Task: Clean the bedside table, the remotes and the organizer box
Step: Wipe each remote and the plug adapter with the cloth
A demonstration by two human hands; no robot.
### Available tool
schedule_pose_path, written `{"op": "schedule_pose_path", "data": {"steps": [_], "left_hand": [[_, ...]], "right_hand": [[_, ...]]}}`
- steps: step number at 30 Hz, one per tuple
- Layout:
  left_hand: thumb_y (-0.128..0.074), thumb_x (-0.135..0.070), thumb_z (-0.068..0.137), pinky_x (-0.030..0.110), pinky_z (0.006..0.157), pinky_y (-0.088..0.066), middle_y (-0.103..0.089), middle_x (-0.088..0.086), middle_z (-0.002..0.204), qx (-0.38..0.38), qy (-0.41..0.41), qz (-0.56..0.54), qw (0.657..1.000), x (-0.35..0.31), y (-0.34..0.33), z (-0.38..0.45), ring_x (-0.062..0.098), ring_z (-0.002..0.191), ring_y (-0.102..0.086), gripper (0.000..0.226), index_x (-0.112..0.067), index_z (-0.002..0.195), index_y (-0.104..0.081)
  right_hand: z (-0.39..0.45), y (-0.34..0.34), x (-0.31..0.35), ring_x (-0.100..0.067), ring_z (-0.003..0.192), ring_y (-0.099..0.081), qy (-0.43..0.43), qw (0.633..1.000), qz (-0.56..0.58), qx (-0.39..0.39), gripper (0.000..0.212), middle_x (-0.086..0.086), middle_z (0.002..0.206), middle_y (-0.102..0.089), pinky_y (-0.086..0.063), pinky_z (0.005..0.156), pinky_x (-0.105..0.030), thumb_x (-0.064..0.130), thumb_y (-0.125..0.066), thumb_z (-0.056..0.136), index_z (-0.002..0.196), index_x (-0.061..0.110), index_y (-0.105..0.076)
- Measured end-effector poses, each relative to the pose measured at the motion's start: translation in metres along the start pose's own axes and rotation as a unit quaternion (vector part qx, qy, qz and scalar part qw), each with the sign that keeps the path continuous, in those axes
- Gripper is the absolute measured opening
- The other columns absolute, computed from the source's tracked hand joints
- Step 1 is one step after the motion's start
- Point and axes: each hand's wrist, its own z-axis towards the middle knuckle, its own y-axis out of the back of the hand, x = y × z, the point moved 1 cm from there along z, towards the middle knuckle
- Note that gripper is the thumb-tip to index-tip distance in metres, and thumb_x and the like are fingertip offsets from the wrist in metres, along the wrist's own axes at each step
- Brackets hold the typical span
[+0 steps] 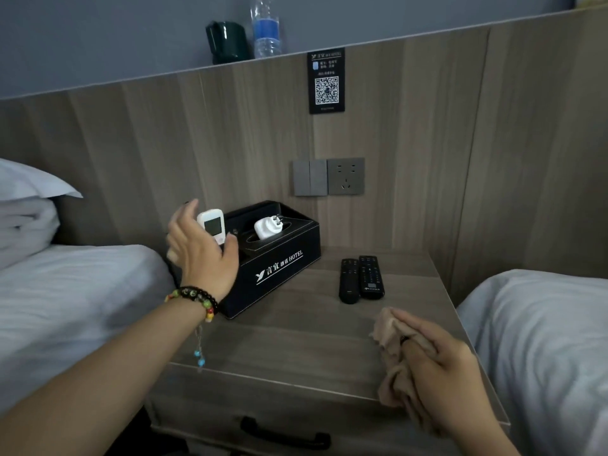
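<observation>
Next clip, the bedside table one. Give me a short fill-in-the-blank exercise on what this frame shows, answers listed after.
1. The right hand grips a crumpled ____.
2. The number of black remotes lying side by side on the bedside table is ____.
3. The white remote by the left hand stands in the black ____.
4. The white plug adapter lies on top of the ____.

Answers: cloth; two; organizer box; organizer box

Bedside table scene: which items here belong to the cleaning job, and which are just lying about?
Job items: bedside table; two black remotes; white remote at the left hand; organizer box; cloth held in the right hand.

Lying about: white plug adapter; mug; water bottle; pillow.
</observation>
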Motion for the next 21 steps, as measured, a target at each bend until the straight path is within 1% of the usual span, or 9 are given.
{"op": "schedule_pose_path", "data": {"steps": [2, 4, 6, 9, 13, 15, 17, 19, 21], "left_hand": [[-0.063, -0.03, 0.085, 0.05, 0.108, -0.023, -0.034, 0.011, 0.147, 0.058, 0.11, 0.049, 0.991, 0.014, -0.003, 0.017, 0.033, 0.135, -0.029, 0.072, -0.01, 0.145, -0.027], [-0.058, -0.041, 0.085, 0.05, 0.103, -0.031, -0.045, 0.014, 0.138, 0.132, 0.146, 0.116, 0.973, 0.023, -0.007, 0.028, 0.038, 0.127, -0.038, 0.06, -0.011, 0.135, -0.042], [-0.053, -0.041, 0.088, 0.049, 0.097, -0.035, -0.054, 0.012, 0.123, 0.162, 0.129, 0.161, 0.965, 0.03, -0.007, 0.035, 0.039, 0.119, -0.043, 0.041, -0.014, 0.119, -0.055], [-0.053, -0.04, 0.089, 0.048, 0.094, -0.038, -0.062, 0.008, 0.106, 0.175, 0.1, 0.186, 0.962, 0.04, -0.004, 0.049, 0.038, 0.11, -0.05, 0.026, -0.017, 0.099, -0.06], [-0.052, -0.033, 0.095, 0.038, 0.083, -0.039, -0.066, 0.017, 0.105, 0.227, 0.052, 0.228, 0.945, 0.037, 0.001, 0.063, 0.038, 0.098, -0.058, 0.028, -0.007, 0.102, -0.062], [-0.049, -0.031, 0.096, 0.037, 0.083, -0.034, -0.065, 0.014, 0.103, 0.21, 0.036, 0.237, 0.948, 0.031, 0.008, 0.064, 0.034, 0.094, -0.056, 0.025, -0.01, 0.101, -0.061], [-0.046, -0.03, 0.097, 0.041, 0.089, -0.033, -0.064, 0.015, 0.104, 0.149, -0.012, 0.221, 0.964, 0.018, 0.014, 0.059, 0.035, 0.096, -0.057, 0.024, -0.011, 0.103, -0.059], [-0.044, -0.025, 0.099, 0.041, 0.087, -0.039, -0.064, 0.016, 0.104, 0.076, -0.047, 0.097, 0.991, -0.002, 0.022, 0.049, 0.036, 0.096, -0.058, 0.024, -0.006, 0.108, -0.055], [-0.041, -0.023, 0.101, 0.031, 0.072, -0.039, -0.06, 0.009, 0.097, -0.007, -0.05, -0.066, 0.997, -0.028, 0.035, 0.035, 0.026, 0.089, -0.058, 0.024, -0.003, 0.11, -0.05]], "right_hand": [[0.0, 0.0, 0.001, 0.012, 0.103, -0.057, -0.003, 1.0, -0.005, 0.009, 0.05, 0.012, 0.105, -0.071, -0.04, 0.081, 0.003, -0.005, -0.057, 0.083, 0.101, 0.04, -0.069], [-0.001, 0.001, 0.0, 0.016, 0.101, -0.056, -0.012, 1.0, -0.003, 0.018, 0.049, 0.014, 0.105, -0.07, -0.039, 0.077, 0.004, -0.004, -0.056, 0.085, 0.103, 0.039, -0.068], [-0.001, 0.001, 0.0, 0.018, 0.1, -0.055, -0.017, 1.0, 0.003, 0.024, 0.048, 0.014, 0.106, -0.069, -0.037, 0.075, 0.005, -0.005, -0.055, 0.085, 0.104, 0.038, -0.068], [-0.001, 0.001, 0.0, 0.016, 0.104, -0.054, -0.017, 0.999, 0.004, 0.027, 0.047, 0.011, 0.108, -0.069, -0.037, 0.078, 0.005, -0.006, -0.055, 0.086, 0.106, 0.034, -0.069], [-0.003, 0.002, 0.002, 0.015, 0.104, -0.054, -0.014, 0.999, 0.011, 0.027, 0.048, 0.01, 0.107, -0.069, -0.037, 0.08, 0.004, -0.008, -0.055, 0.084, 0.104, 0.033, -0.068], [-0.003, 0.002, 0.005, 0.014, 0.104, -0.055, -0.012, 0.999, 0.013, 0.028, 0.049, 0.01, 0.107, -0.069, -0.038, 0.081, 0.003, -0.009, -0.055, 0.084, 0.103, 0.034, -0.067], [-0.004, 0.002, 0.005, 0.014, 0.104, -0.055, -0.01, 0.999, 0.01, 0.029, 0.05, 0.012, 0.108, -0.068, -0.038, 0.082, 0.003, -0.009, -0.054, 0.085, 0.102, 0.037, -0.066], [-0.004, 0.002, 0.005, 0.009, 0.103, -0.059, -0.014, 0.999, 0.005, 0.03, 0.051, 0.014, 0.108, -0.068, -0.04, 0.084, 0.001, -0.007, -0.053, 0.086, 0.101, 0.04, -0.064], [-0.004, 0.003, 0.005, 0.004, 0.101, -0.061, -0.019, 0.999, -0.007, 0.033, 0.05, 0.013, 0.108, -0.067, -0.042, 0.082, -0.001, -0.004, -0.052, 0.087, 0.105, 0.041, -0.063]]}}
